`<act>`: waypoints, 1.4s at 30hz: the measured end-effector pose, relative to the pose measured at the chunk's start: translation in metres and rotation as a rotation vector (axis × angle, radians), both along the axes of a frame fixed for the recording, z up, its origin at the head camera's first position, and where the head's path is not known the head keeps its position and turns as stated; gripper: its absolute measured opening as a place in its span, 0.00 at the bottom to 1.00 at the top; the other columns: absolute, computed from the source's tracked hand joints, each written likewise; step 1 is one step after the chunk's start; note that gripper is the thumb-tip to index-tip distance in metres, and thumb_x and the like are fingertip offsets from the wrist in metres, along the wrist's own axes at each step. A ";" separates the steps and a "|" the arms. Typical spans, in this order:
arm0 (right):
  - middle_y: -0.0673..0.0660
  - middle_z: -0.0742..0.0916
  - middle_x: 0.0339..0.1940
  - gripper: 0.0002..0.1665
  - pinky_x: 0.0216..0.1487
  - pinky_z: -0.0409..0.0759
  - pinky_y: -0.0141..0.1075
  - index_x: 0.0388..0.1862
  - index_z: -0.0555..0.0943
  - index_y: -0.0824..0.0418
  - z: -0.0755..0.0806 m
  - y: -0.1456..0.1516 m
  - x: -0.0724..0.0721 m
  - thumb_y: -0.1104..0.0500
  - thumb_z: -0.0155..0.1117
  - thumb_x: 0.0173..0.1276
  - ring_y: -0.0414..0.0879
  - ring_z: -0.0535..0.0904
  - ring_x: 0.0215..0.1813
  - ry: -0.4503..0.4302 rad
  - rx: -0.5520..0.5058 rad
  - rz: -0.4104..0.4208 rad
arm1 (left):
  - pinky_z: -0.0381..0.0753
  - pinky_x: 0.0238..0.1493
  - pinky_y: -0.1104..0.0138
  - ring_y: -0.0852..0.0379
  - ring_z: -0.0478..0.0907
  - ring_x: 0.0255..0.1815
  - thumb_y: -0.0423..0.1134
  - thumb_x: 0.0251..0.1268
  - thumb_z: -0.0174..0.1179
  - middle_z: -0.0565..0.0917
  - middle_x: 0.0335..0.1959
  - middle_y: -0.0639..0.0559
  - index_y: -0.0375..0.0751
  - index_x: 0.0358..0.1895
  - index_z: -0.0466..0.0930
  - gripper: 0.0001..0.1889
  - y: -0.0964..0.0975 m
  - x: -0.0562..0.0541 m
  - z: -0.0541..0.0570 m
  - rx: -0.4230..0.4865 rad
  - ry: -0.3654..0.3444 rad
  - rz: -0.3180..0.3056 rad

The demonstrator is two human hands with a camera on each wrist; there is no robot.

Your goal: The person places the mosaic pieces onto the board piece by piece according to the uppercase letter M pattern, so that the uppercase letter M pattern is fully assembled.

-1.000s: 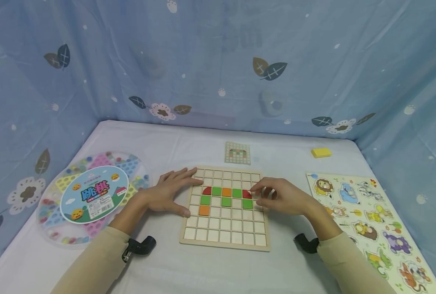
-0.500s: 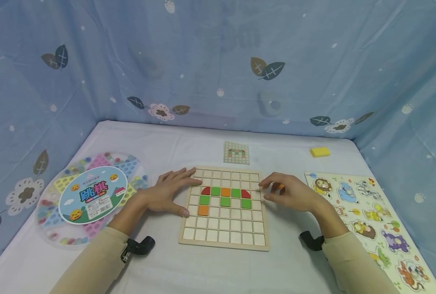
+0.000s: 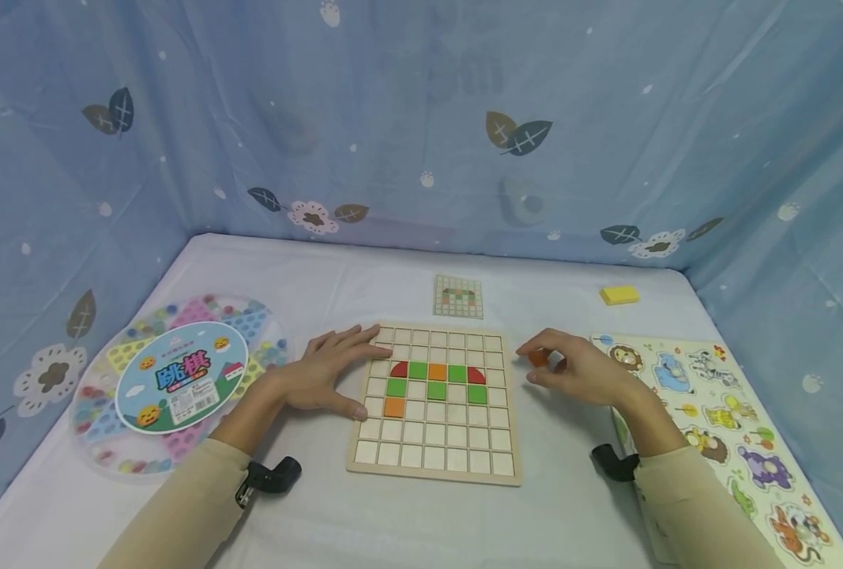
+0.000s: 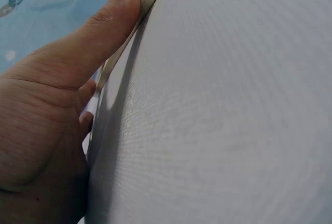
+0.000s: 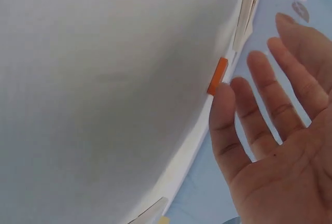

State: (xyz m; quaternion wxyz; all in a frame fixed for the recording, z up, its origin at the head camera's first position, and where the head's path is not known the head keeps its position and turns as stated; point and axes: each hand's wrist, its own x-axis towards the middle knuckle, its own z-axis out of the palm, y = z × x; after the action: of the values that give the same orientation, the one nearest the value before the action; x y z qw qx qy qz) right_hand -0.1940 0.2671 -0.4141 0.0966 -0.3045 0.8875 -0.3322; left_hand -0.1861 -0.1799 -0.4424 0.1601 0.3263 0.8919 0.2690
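Note:
A square wooden grid board lies mid-table, holding two red curved pieces, several green square tiles and two orange ones. My left hand rests at its left side, fingers spread, thumb and fingertips on the frame. To the right of the board my right hand hovers low with fingers loosely bent. A loose orange tile shows between its thumb and forefinger, apparently on the table. In the right wrist view the orange tile appears past the fingertips, with the palm holding nothing.
Behind the board lies a small pattern card. A round Chinese checkers set sits left. An animal puzzle board lies right, partly under the right forearm. A yellow block stands at the back right.
My right hand has let go of the red piece at the board's right side and moved right, over the loose orange tile. The left hand stays put.

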 end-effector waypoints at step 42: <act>0.54 0.83 0.62 0.23 0.48 0.83 0.39 0.68 0.76 0.52 0.006 0.006 0.009 0.64 0.61 0.77 0.52 0.80 0.56 -0.181 -0.019 -0.046 | 0.38 0.76 0.36 0.41 0.38 0.86 0.66 0.51 0.74 0.45 0.86 0.51 0.62 0.79 0.63 0.49 -0.001 -0.001 0.000 0.001 0.009 -0.009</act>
State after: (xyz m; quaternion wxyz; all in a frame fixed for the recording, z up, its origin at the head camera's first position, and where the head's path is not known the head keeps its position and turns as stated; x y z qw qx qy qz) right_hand -0.1847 0.2727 -0.4080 0.1656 -0.2537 0.8787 -0.3689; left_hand -0.1873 -0.1813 -0.4426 0.1571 0.3315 0.8911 0.2673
